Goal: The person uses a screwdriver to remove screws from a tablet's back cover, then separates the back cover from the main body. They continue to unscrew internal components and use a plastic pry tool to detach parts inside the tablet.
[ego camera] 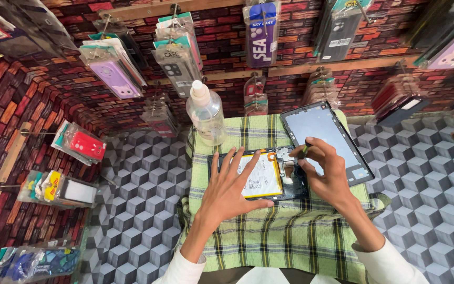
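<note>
The left hand (pixel 229 192) lies flat with fingers spread wide, pressing down on the opened phone (pixel 261 176), gripping nothing. The right hand (pixel 327 171) hovers over the phone's upper end, its fingers pinched shut on a small green-tipped tool (pixel 306 149). The phone lies back-off on a green checked cloth (pixel 269 236) over the bench, its white-and-yellow battery exposed, just beside a detached screen panel (pixel 324 131).
</note>
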